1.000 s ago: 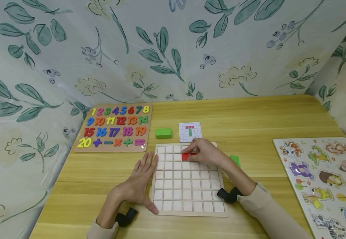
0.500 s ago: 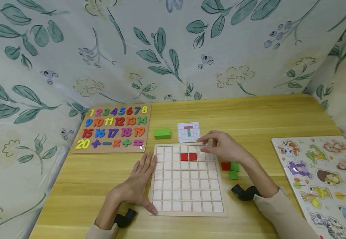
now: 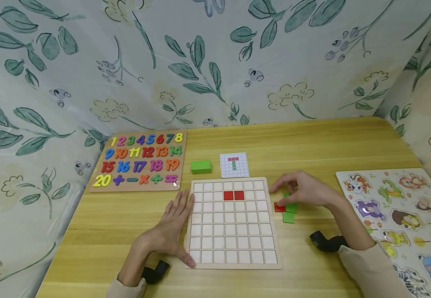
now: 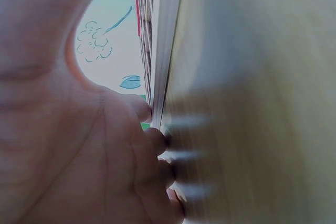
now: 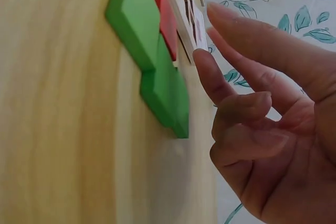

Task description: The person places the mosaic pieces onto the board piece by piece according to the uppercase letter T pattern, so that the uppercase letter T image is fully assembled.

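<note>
A wooden grid board [image 3: 219,229] lies flat on the table, with two red square tiles [image 3: 239,195] side by side in its second row. My left hand [image 3: 164,231] rests along the board's left edge, fingers straight and thumb at the near corner. Just right of the board my right hand [image 3: 308,190] hovers over a loose red tile [image 3: 278,209] and several green tiles [image 3: 288,217]. In the right wrist view its thumb and forefinger are apart and hold nothing; the red tile [image 5: 167,22] lies partly behind a green tile [image 5: 136,19].
A card [image 3: 224,169] with a red and green T pattern lies behind the board. Left of it is a green block [image 3: 201,167]. A number board [image 3: 126,144] stands at the back left, an animal puzzle [image 3: 379,207] at the right. Floral cloth [image 3: 215,62] hangs behind.
My right hand has let go of a red tile on the board, leaving two there, and moved right to the loose tiles. The left hand has stayed put.
</note>
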Demonstrator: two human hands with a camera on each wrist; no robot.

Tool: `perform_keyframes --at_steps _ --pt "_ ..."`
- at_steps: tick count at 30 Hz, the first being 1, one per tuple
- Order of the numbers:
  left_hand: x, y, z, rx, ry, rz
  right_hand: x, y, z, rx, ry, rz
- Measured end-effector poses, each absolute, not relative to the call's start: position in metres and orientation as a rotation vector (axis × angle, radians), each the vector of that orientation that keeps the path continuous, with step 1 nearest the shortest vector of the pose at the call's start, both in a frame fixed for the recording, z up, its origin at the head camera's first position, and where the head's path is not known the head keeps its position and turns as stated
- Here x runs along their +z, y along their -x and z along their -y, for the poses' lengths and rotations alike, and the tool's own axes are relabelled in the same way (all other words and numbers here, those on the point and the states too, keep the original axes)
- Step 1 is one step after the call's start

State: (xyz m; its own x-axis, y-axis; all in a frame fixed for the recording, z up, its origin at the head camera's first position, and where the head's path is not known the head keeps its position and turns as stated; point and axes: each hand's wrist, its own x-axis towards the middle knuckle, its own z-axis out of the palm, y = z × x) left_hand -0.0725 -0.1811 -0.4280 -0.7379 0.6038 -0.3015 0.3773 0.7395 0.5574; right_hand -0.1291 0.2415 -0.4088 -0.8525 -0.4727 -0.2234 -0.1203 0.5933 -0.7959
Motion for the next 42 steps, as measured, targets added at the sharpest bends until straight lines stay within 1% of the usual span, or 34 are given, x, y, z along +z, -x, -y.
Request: perform_keyframes --at_steps 17,30,37,42 --pt "-0.43 0.073 0.181 0.647 -0.744 -2.469 -0.417 0.13 -0.241 -1.106 0.505 -2.385" --pt "-0.43 0.073 0.181 0.65 -0.732 -2.468 -0.418 0.133 -0.233 -1.026 0.358 -2.591" --pt "-0.43 0.074 0.182 0.649 -0.743 -2.472 -0.417 0.133 -0.23 -1.03 0.394 -2.609" --pt "-0.431 0.074 0.182 0.633 -0.75 -2.476 -0.417 0.134 -0.227 -1.038 0.35 -2.637"
